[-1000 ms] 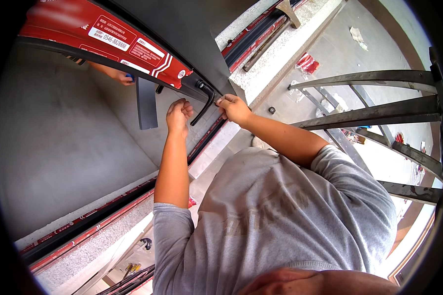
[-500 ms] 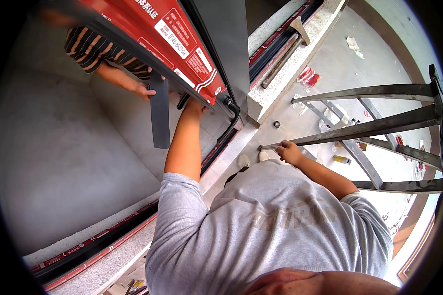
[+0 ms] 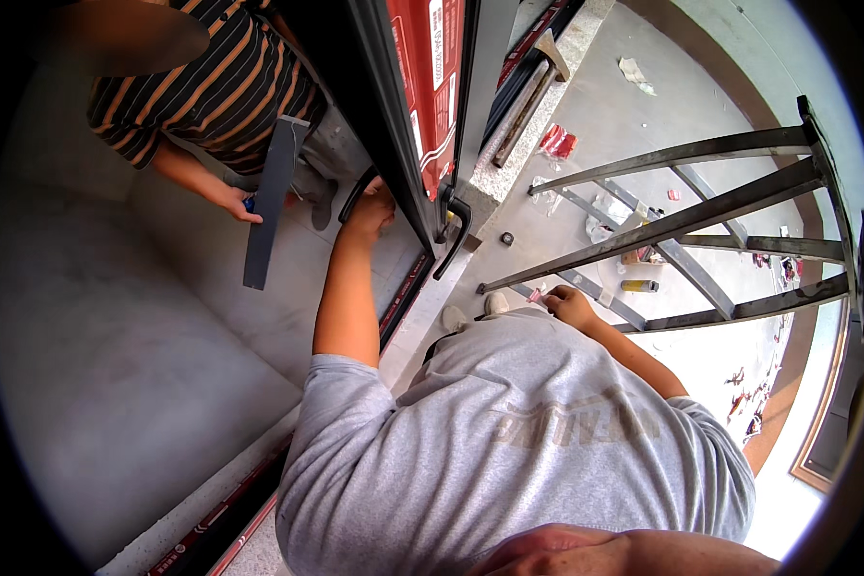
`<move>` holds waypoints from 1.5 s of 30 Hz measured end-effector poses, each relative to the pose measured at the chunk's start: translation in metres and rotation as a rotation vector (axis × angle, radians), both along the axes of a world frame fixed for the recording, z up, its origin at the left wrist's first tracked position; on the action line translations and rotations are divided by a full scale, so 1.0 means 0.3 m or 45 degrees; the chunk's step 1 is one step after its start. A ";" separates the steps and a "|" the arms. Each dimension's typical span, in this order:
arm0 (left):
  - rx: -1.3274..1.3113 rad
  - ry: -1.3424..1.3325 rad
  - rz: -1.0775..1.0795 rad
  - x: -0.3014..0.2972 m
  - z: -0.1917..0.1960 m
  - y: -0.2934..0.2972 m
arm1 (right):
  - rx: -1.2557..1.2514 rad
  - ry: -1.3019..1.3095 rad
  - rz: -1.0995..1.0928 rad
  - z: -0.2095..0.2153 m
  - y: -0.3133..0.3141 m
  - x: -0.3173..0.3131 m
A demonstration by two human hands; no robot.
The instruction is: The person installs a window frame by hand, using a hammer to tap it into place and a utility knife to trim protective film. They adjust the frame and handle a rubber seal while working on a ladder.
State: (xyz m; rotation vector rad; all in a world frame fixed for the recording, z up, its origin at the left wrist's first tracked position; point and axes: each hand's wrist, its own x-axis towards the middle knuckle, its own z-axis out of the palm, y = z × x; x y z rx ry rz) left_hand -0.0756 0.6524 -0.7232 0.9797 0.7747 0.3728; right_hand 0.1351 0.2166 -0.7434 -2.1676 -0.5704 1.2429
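Lately tucked the bare left hand (image 3: 370, 209), with fingers curled, behind the dark metal door (image 3: 365, 96), against or beside its curved black far-side handle (image 3: 353, 196); could not tell whether gripping. Took the bare right hand (image 3: 571, 307) away from the bent black near-side lever handle (image 3: 463, 236), down by the dark metal-bar frame (image 3: 653, 230), with fingertips bunched near a small pink scrap (image 3: 536, 297), perhaps pinching it. Saw the door angled more steeply than a second ago, with a striped-shirted co-worker (image 3: 211, 86) beyond, so probably left its control to one hand.
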 end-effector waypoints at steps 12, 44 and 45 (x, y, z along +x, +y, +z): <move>0.487 0.573 -0.089 0.096 0.062 -0.013 | -0.159 -0.173 -0.041 -0.023 -0.106 0.029; 0.958 0.317 -0.221 -0.076 0.359 -0.406 | 0.194 -0.213 -0.043 0.069 -0.108 0.078; 1.044 0.384 -0.247 -0.072 0.370 -0.419 | 0.167 -0.258 0.027 0.056 -0.117 0.080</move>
